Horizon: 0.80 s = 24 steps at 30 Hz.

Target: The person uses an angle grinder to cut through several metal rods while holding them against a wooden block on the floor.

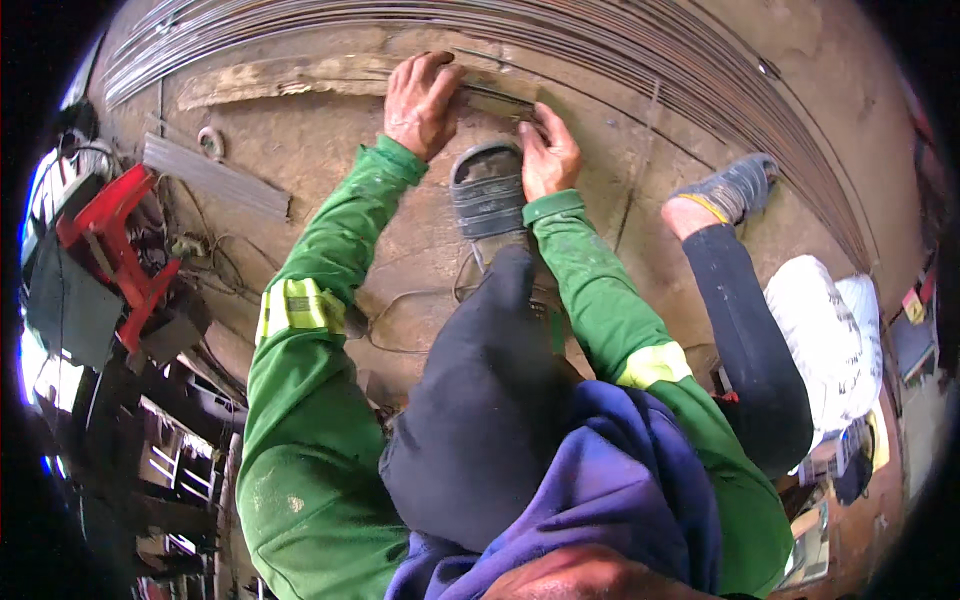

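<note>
Several short thin metal rods (pixel 497 98) span the gap between my hands, close to the floor. My left hand (pixel 422 108) is closed over their left part, its fingers curled down at the end of a rough wooden plank (pixel 290 80). At their right end, my right hand (pixel 550 157) pinches the rods between thumb and fingers. The fingertips of both hands are partly hidden. Just below the rods is my foot in a dark strapped sandal (pixel 490 198), between my two forearms.
A long bundle of thin metal rods (pixel 600 45) curves along the far side. Flat grey strips (pixel 215 175) and a small ring (pixel 211 142) lie left, near a red metal stand (pixel 115 245) and loose cables. My other foot (pixel 735 190) and white sacks (pixel 820 340) are at right.
</note>
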Each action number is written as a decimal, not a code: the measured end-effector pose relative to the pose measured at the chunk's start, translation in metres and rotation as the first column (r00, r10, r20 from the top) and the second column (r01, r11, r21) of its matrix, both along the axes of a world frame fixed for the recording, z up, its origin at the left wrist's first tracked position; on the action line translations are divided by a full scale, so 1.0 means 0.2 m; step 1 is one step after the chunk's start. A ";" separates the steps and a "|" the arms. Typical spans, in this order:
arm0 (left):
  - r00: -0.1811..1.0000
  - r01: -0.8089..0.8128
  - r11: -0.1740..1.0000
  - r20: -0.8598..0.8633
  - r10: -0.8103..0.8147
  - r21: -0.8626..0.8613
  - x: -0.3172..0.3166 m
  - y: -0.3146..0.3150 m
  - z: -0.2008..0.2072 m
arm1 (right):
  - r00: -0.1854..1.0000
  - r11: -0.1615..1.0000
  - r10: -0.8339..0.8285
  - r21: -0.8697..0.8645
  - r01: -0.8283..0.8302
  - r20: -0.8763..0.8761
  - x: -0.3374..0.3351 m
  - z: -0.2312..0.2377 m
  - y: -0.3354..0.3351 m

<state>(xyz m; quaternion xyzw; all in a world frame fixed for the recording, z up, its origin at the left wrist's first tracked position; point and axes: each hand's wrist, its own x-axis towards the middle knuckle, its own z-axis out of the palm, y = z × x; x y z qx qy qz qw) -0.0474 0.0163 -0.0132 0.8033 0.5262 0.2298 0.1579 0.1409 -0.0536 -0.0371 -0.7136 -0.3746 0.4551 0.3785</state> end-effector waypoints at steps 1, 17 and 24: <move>0.998 -0.065 0.998 0.018 0.065 -0.002 0.01 -0.03 0.01 | 0.998 0.998 -0.039 -0.045 0.036 -0.057 0.00 0.02 0.00; 0.542 -0.791 0.572 0.183 0.820 -0.217 -0.25 -0.05 -0.09 | 0.992 0.997 -0.070 -0.029 0.068 -0.108 -0.02 0.01 -0.01; 0.449 -0.817 0.497 0.219 0.866 -0.292 -0.20 -0.02 -0.14 | 0.981 0.995 -0.095 -0.052 0.087 -0.168 -0.01 0.00 0.00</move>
